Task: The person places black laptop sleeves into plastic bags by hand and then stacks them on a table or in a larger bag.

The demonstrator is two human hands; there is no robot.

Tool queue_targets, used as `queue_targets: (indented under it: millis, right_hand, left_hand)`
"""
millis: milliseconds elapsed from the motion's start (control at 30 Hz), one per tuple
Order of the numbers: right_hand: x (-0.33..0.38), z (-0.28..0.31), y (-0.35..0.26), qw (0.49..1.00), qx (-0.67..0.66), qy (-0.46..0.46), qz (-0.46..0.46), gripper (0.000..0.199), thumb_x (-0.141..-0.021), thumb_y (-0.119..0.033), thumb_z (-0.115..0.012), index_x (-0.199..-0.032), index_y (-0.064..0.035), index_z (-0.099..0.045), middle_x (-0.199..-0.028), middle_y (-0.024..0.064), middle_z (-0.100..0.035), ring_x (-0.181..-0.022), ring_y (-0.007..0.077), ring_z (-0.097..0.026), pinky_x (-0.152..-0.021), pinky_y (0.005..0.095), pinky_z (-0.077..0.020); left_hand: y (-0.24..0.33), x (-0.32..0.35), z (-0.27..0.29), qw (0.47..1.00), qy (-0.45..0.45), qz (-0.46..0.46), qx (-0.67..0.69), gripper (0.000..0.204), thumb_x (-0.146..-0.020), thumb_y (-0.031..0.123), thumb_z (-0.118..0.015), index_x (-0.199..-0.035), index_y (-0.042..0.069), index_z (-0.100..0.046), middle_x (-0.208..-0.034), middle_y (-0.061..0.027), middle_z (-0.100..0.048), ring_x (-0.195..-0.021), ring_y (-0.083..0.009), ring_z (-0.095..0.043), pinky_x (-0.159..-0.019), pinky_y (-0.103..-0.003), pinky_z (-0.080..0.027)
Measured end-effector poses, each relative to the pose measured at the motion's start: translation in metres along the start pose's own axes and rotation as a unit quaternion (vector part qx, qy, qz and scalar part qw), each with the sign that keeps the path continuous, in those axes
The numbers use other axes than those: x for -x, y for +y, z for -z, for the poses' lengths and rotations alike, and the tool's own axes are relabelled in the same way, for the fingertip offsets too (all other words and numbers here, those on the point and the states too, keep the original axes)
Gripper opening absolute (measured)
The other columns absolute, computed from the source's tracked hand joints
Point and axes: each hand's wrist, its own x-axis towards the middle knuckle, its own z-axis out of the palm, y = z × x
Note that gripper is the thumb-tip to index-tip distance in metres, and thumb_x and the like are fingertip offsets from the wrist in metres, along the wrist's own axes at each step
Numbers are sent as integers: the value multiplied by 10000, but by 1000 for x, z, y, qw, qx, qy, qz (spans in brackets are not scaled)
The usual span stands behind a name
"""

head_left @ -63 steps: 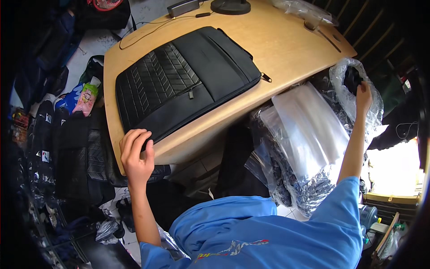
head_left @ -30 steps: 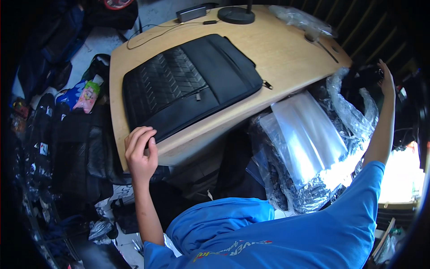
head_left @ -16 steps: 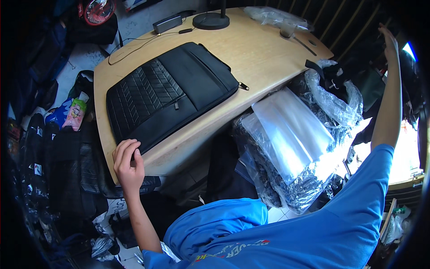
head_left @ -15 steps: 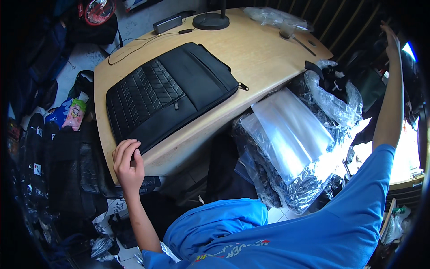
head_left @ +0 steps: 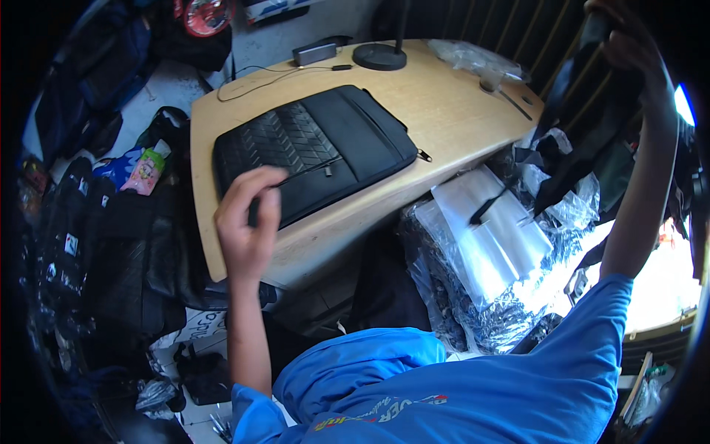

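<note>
A black laptop bag [head_left: 370,148] with a quilted chevron panel lies flat on the wooden table, its zipper pull sticking out at the right corner. My left hand [head_left: 250,226], slightly blurred, hovers over the bag's near left edge with curved fingers and thumb apart, holding nothing. Raised at the far upper right, my right hand [head_left: 634,55] has its fingers closed round black webbing straps [head_left: 584,140]. They hang down from it, and one loose end dangles over the clear plastic sleeves [head_left: 492,229]. Part of the right hand is dark and hard to make out.
The light wooden table [head_left: 451,111] carries a black round stand base [head_left: 379,57], a small dark box [head_left: 314,53] with a cable, and a clear plastic bag [head_left: 477,59]. Plastic-wrapped goods [head_left: 458,303] are piled at its right. Black bags [head_left: 122,251] crowd the left side.
My right hand has taken hold of black straps and lifted them; before, it reached out with nothing visible in it. My left hand has come off the bag's corner, and the view has shifted.
</note>
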Motion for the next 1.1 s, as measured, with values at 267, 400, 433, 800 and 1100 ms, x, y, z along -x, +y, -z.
queue_targets:
  millis: [267,400,433,800,1100]
  right_hand:
    - [19,-153,-68,946,-151,-256,126,524,-712,-290,-703,-1119,7,-560,-1099,125,-565,-1026,220,-566,-934,326,-437]
    - [16,-199,-79,920,-245,-258,166,535,-715,-208,-739,-1168,4,-549,-1159,117,-558,-1054,221,-556,-970,341,-412]
    - [17,-211,-80,920,-242,-231,204,529,-728,-184,-745,-1181,-1,-542,-1108,118,-586,-1001,205,-573,-922,328,-433]
    - [44,-311,-114,872,-455,-161,89,623,-745,-52,-649,-1321,-18,-413,-965,94,-606,-929,151,-552,-845,295,-426]
    - [39,-317,-121,833,-535,-123,72,592,-771,-23,-599,-1326,-3,-394,-1002,81,-559,-910,129,-540,-826,266,-445]
  left_hand:
    - [80,-44,-42,950,-135,-18,281,703,-736,254,-736,-1316,35,-406,-1003,-121,-605,-915,-188,-609,-787,-293,-474]
    - [80,-44,-3,964,-120,36,235,596,-735,74,-668,-1286,43,-442,-820,-41,-578,-728,-91,-590,-648,-211,-468]
    - [78,-44,6,977,-96,16,190,587,-722,18,-638,-1278,49,-453,-821,-34,-574,-722,-83,-580,-648,-208,-463]
    - [99,-55,79,993,-89,-72,-23,545,-697,-125,-531,-1231,-26,-489,-996,-83,-583,-915,-121,-577,-786,-213,-444]
    - [84,-50,66,996,-70,-29,38,508,-710,-122,-542,-1207,-23,-502,-1035,-90,-577,-955,-130,-568,-806,-226,-443]
